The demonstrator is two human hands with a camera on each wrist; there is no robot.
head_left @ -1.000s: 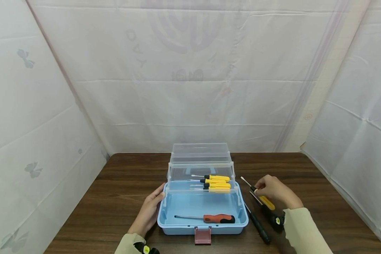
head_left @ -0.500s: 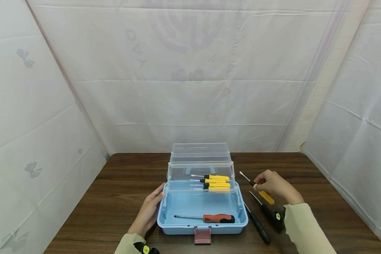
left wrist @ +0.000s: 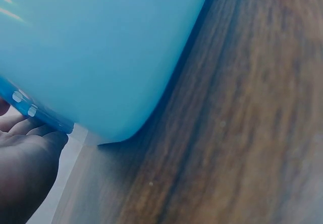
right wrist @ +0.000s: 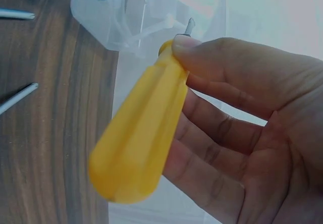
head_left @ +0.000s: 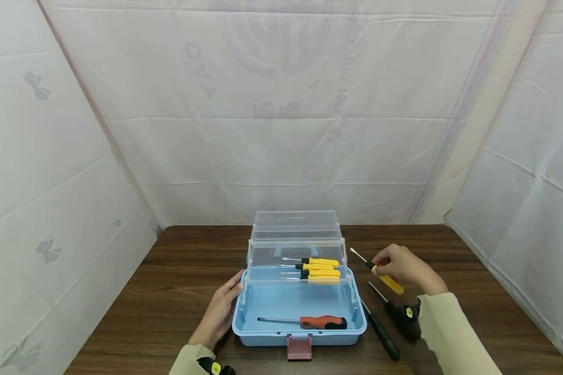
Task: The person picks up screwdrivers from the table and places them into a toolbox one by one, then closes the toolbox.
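Observation:
An open blue toolbox stands mid-table, its clear upper tray folded back. Several yellow-handled screwdrivers lie in that tray, and an orange-handled one lies on the box floor. My left hand rests flat against the box's left wall, fingers straight. To the right of the box my right hand pinches a yellow-handled screwdriver above the table. Its handle fills the right wrist view, blade pointing toward the box.
Two black-handled screwdrivers lie on the dark wooden table between the box and my right forearm. A pink latch hangs at the box's front. White sheets wall in the table on three sides.
My right hand has lifted the yellow screwdriver off the table and carried it up and slightly left, toward the box. The left hand has stayed put.

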